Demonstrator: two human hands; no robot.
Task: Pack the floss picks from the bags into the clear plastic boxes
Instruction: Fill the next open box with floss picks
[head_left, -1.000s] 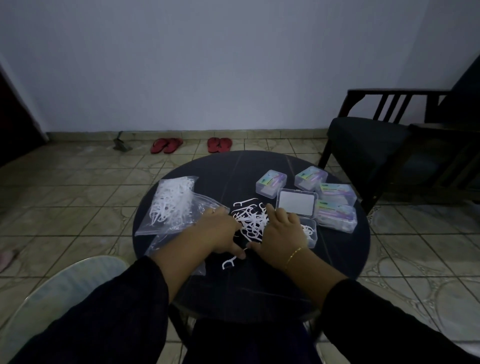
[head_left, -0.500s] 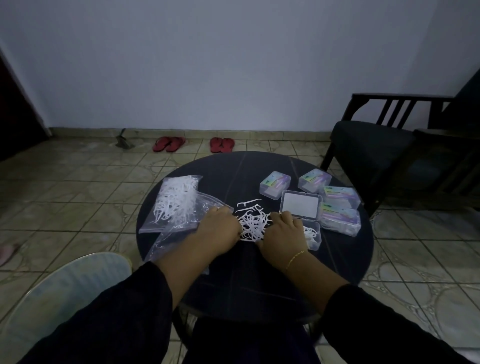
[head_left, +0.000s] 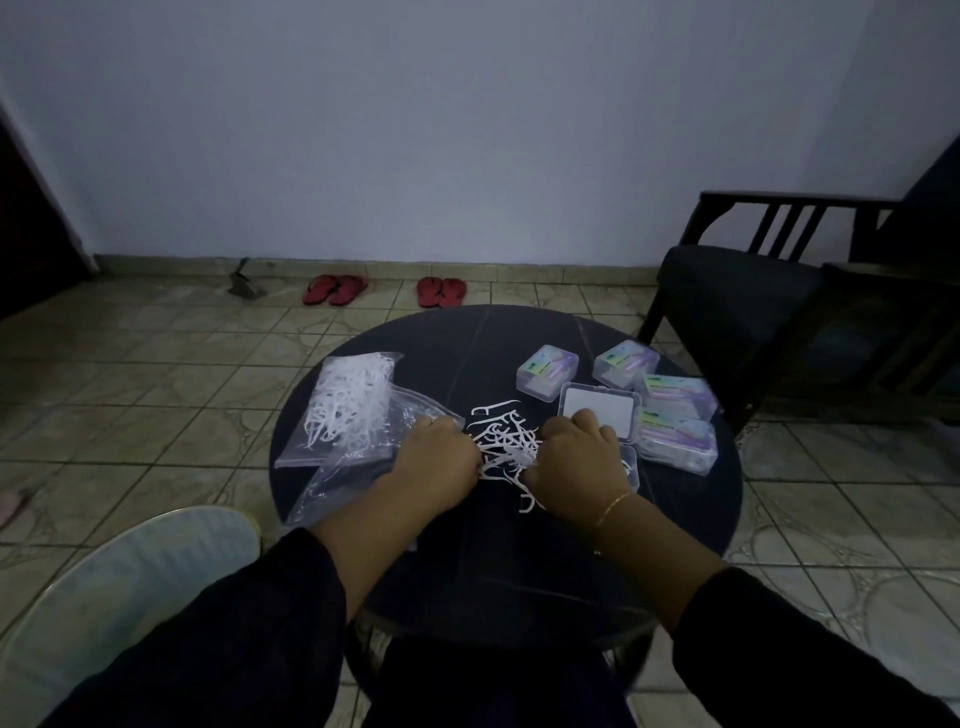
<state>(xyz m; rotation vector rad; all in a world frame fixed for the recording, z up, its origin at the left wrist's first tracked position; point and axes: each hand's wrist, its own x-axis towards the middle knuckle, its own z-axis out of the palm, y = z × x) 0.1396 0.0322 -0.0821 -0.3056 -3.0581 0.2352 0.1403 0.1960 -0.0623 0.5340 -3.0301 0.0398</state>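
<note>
Room: dim, tiled floor (head_left: 156, 364), pale wall, round dark surface (head_left: 467, 561) near the middle.
Left fingers: curled under, tips hidden behind the knuckles; pressed against the left edge of the loose floss picks (head_left: 501, 441); probably raking or pinching picks, though whether any are truly gripped cannot be told.
Right fingers: likewise curled, tips out of sight, closing in on the right edge of the same heap; grasp cannot be told either.
Left hand (head_left: 434, 457): knuckles up, back of hand toward the camera, heel lying over the flattened near bag (head_left: 332, 478).
Right hand (head_left: 576, 467): knuckles up, mirror of the left, partly covering the open box (head_left: 628, 462); gold bracelet (head_left: 613, 508) at the wrist.
Forearms: bare to dark sleeves, angled inward from the near edge, meeting at the heap like a scoop.
Reason for the pose: likely herding scattered picks into one bundle, ready for lifting into the open box just to the right.
Open box lid (head_left: 597, 410): flipped back, far side, white inside showing; kept beside the heap, probably for a short carry.
Full bag (head_left: 348, 405): far left, still packed with picks, touching the emptied one.
Closed boxes (head_left: 675, 410): four, clustered far right, coloured labels, seemingly filled and set out of the working area.
Stray pick (head_left: 527, 503): near side of the heap, by the right wrist.
Background: two pairs of red sandals (head_left: 387, 290) by the wall, dark chair (head_left: 753, 291) far right, pale round seat (head_left: 119, 587) near left.
</note>
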